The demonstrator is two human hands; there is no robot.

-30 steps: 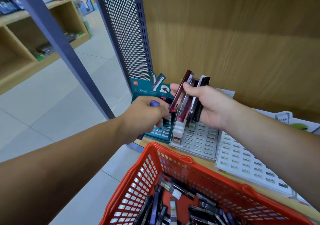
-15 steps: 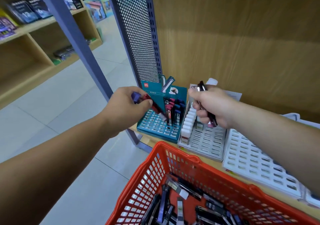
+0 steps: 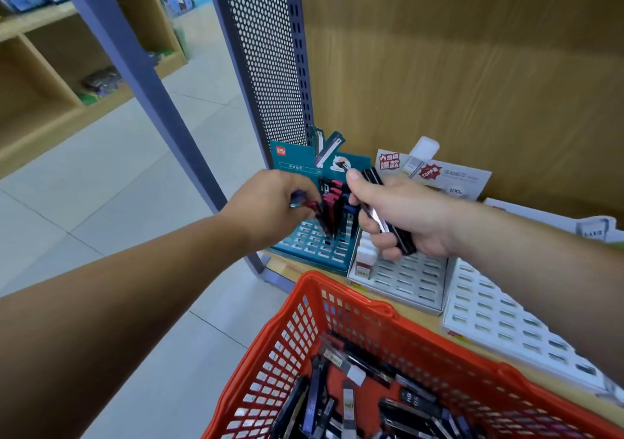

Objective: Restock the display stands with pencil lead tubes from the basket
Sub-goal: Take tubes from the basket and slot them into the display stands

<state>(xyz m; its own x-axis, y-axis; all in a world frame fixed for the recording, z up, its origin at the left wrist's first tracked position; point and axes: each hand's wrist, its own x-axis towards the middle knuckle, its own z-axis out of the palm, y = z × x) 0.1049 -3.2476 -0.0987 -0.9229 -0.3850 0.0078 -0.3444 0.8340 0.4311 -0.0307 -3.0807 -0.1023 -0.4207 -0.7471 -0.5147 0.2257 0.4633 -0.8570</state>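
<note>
An orange plastic basket at the bottom holds several dark pencil lead tubes. On the wooden shelf stands a teal display stand with a few red and blue tubes upright in its back slots. My left hand pinches a red tube and its lower end touches a slot of the teal stand. My right hand grips a bunch of dark tubes above the white display stand, which has white tubes along its left column.
A second white slotted stand lies to the right on the shelf. A perforated metal panel and a purple post rise to the left of the stands. Wooden back wall behind; tiled floor and other shelves on the left.
My left hand has brought the red tube down from above the teal stand into its slots. My right hand has lowered its bunch of tubes, now angled over the white stand.
</note>
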